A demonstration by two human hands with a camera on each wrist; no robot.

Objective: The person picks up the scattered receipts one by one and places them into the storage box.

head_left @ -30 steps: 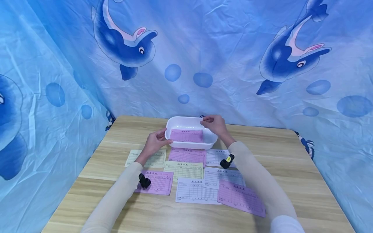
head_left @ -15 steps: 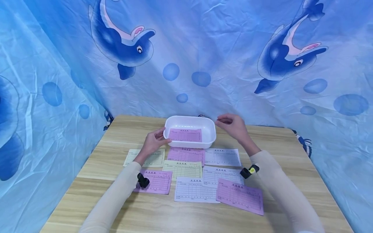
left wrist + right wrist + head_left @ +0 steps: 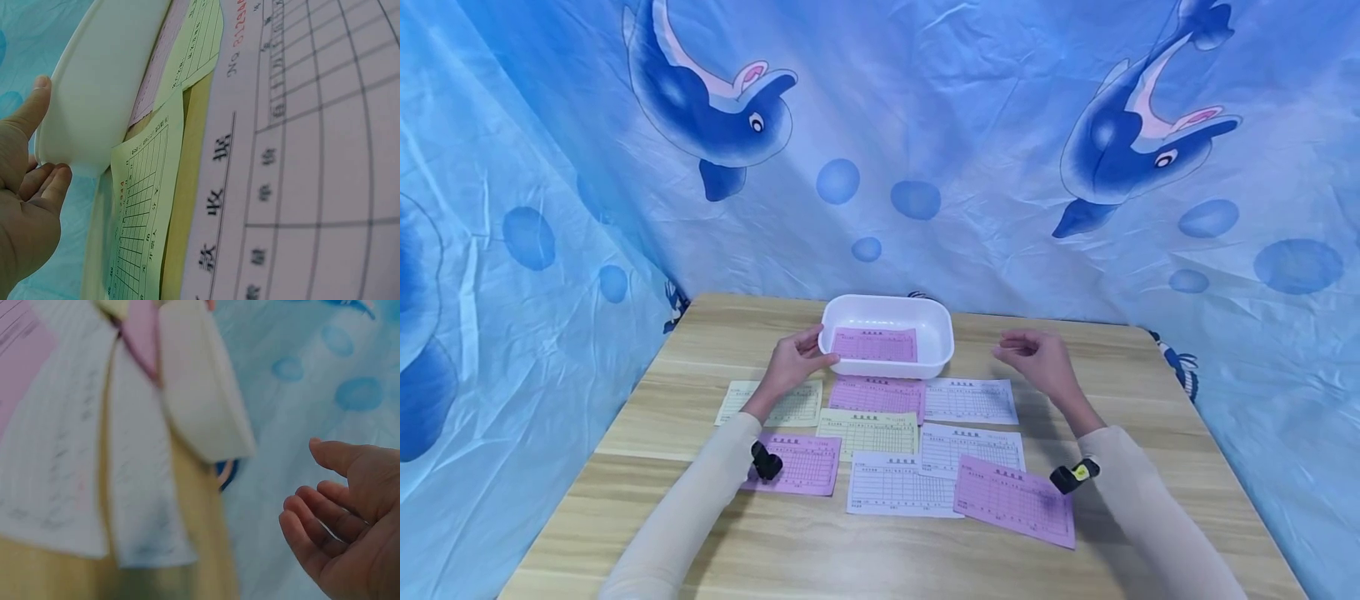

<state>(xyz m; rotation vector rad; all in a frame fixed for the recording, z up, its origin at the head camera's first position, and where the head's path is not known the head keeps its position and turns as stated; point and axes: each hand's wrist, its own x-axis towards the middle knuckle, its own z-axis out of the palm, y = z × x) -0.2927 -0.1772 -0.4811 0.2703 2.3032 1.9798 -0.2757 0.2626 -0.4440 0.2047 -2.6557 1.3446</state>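
Note:
A white plastic tub (image 3: pixel 936 333) stands at the back of the table, with a pink receipt slip (image 3: pixel 874 344) lying inside it. My left hand (image 3: pixel 792 365) holds the tub's left end, thumb at the front rim and fingers round the side; the left wrist view shows the same hand (image 3: pixel 28 194) against the tub wall (image 3: pixel 100 81). To the right of the tub, my right hand (image 3: pixel 1037 362) is in the air and holds nothing. Its fingers are loosely bent, as the right wrist view of the hand (image 3: pixel 350 519) shows. The white receipt slip (image 3: pixel 970 402) lies nearest below it.
Several receipt slips lie in front of the tub: a pink one (image 3: pixel 1015 504), white ones (image 3: pixel 895 487), a yellow-green one (image 3: pixel 868 433), another pink one (image 3: pixel 808 467) partly under the left forearm. A blue dolphin curtain (image 3: pixel 880 125) hangs behind the wooden table (image 3: pixel 820 550).
My right hand has moved away from the tub's right rim, out to the right and slightly nearer me. The left hand stays on the tub, and the slips lie as before.

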